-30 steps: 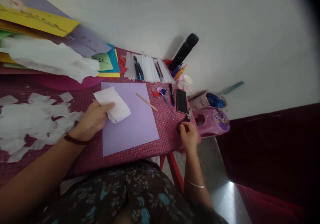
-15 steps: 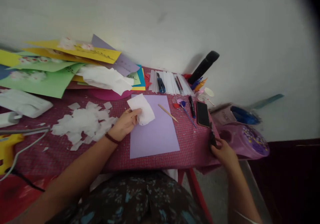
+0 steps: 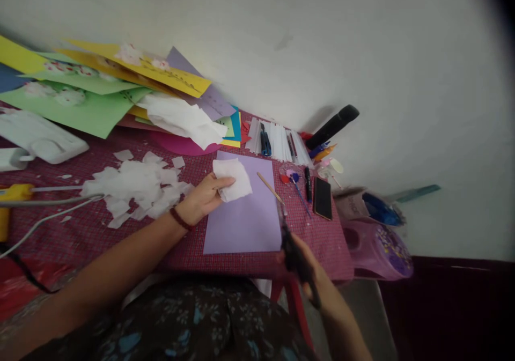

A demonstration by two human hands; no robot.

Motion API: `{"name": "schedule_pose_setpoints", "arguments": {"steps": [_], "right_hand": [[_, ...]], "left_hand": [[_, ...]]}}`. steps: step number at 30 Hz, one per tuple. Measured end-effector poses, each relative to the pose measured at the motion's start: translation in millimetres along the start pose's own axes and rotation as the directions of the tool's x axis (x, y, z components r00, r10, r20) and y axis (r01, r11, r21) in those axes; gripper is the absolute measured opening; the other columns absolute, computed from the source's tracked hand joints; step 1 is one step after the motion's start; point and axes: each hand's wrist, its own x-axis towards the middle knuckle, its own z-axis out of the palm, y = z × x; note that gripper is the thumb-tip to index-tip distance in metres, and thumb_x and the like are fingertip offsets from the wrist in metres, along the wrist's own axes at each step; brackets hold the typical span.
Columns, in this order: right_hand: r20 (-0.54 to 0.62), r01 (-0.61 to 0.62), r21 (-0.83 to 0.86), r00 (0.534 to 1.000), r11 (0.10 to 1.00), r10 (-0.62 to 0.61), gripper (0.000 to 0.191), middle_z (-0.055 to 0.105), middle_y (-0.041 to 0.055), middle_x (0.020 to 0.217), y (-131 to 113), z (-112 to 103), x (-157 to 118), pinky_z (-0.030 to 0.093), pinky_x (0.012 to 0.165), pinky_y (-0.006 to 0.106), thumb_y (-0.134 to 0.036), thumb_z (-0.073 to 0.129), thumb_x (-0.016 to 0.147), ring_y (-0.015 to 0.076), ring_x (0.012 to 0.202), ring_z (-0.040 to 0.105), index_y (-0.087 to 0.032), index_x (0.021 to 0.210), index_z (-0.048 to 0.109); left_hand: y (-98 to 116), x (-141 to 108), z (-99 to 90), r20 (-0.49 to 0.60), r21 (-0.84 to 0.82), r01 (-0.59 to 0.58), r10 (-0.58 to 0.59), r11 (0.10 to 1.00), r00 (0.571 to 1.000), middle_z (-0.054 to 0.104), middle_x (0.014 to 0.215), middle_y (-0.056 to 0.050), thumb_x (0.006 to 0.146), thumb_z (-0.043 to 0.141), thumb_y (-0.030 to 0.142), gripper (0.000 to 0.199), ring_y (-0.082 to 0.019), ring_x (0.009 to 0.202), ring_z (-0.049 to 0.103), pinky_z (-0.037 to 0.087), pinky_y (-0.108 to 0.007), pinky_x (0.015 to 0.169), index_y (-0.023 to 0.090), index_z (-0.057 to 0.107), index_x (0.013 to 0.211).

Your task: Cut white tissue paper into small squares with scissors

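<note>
My left hand [image 3: 206,196] pinches a folded piece of white tissue paper [image 3: 238,183] between thumb and fingers, just above a lilac paper sheet [image 3: 240,230]. Scissors with black handles [image 3: 296,260] are in my right hand [image 3: 317,275], somewhat blurred, their tips pointing up past the sheet's right edge. A pointed wooden stick [image 3: 266,183] lies at the sheet's upper right. Left of my left hand spreads a heap of cut white tissue squares [image 3: 139,186].
Coloured cards with tissue flowers [image 3: 173,74] are stacked at the back left. A phone [image 3: 322,198], a black marker [image 3: 308,184] and a blue cutter [image 3: 265,141] lie to the right. White cables [image 3: 60,210] cross the left side. A pink container [image 3: 374,248] stands beyond the right edge.
My right hand has brought the scissors leftward from the table's right edge to the lilac sheet's lower right. The tissue stays in my left hand. The view has tilted slightly.
</note>
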Motion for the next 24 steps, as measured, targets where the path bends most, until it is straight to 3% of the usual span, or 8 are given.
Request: {"name": "schedule_pose_setpoints", "arguments": {"steps": [4, 10, 16, 24], "right_hand": [[0.13, 0.007, 0.08, 0.991, 0.997, -0.018, 0.083, 0.06, 0.0053, 0.101, -5, 26, 31, 0.046, 0.084, 0.037, -0.061, 0.078, 0.071, 0.0209, 0.09, 0.059, -0.031, 0.141, 0.046], [0.169, -0.042, 0.148, 0.985, 0.988, 0.016, 0.08, 0.057, 0.001, 0.087, -14, 44, 53, 0.038, 0.07, 0.029, -0.064, 0.076, 0.073, 0.016, 0.077, 0.05, -0.029, 0.139, 0.048], [0.121, -0.013, 0.149, 0.993, 0.989, -0.005, 0.082, 0.057, 0.0, 0.083, -19, 54, 68, 0.036, 0.07, 0.03, -0.065, 0.077, 0.071, 0.0152, 0.073, 0.048, -0.025, 0.137, 0.049], [0.07, -0.026, 0.141, 0.997, 0.99, 0.017, 0.086, 0.055, -0.0018, 0.078, -22, 60, 80, 0.037, 0.062, 0.028, -0.065, 0.079, 0.067, 0.0125, 0.064, 0.046, -0.021, 0.136, 0.05]], "left_hand": [[-1, -4, 4.5, 0.01, -0.003, -0.058, 0.058, 0.998, 0.998, 0.076, 0.08, -0.004, 0.059, 0.082, 0.007, 0.031, -0.016, 0.065, 0.069, 0.057, -0.03, 0.071, 0.011, 0.074, 0.09], [-4, 0, -0.3, -0.013, -0.002, -0.081, 0.081, 0.997, 0.997, 0.076, 0.08, -0.004, 0.059, 0.082, 0.009, 0.033, -0.019, 0.069, 0.07, 0.055, -0.031, 0.072, 0.014, 0.074, 0.09], [-7, 0, 0.7, -0.011, 0.017, -0.116, 0.116, 0.993, 0.993, 0.077, 0.083, -0.003, 0.06, 0.084, 0.01, 0.047, -0.017, 0.071, 0.07, 0.055, -0.029, 0.072, 0.016, 0.073, 0.104], [-10, -3, 5.1, -0.067, 0.044, -0.15, 0.152, 0.988, 0.986, 0.077, 0.085, -0.004, 0.055, 0.088, 0.011, 0.05, -0.015, 0.068, 0.069, 0.056, -0.027, 0.067, 0.013, 0.073, 0.103]]}}
